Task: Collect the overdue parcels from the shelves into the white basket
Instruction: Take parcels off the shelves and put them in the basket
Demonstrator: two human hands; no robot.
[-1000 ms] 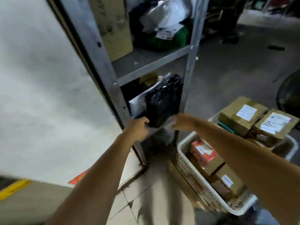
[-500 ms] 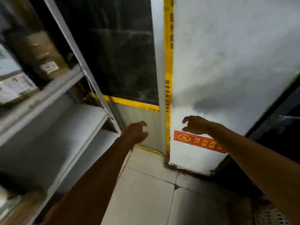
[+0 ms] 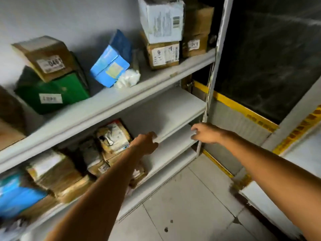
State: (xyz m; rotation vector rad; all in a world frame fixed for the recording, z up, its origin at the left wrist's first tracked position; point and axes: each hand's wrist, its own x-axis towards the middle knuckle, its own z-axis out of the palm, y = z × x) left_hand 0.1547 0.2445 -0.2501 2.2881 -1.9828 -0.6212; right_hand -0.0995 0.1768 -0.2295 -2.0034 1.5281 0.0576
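A grey metal shelf unit [image 3: 121, 100] fills the left of the head view. Its upper board carries a green box [image 3: 57, 93] with a brown labelled box [image 3: 46, 58] on top, a tilted blue box [image 3: 112, 61], a white bag [image 3: 128, 78] and stacked cartons [image 3: 163, 30]. Lower boards hold worn cardboard parcels [image 3: 112, 134] and a blue packet [image 3: 15, 192]. My left hand [image 3: 145, 143] reaches toward the lower shelf edge, fingers loosely curled, holding nothing. My right hand [image 3: 205, 133] hovers near the shelf's right post, fingers spread and curved, empty. The white basket is out of view.
The shelf's right upright post [image 3: 213, 79] stands beside a dark panel [image 3: 267, 49] edged with yellow tape [image 3: 243, 108]. Pale floor tiles [image 3: 182, 206] lie below. The right half of the middle board [image 3: 173, 108] is bare.
The view has swung left from another rack and the filled basket, past a wall corner, to this shelf unit. Both hands let go of the black parcel and now reach out empty.
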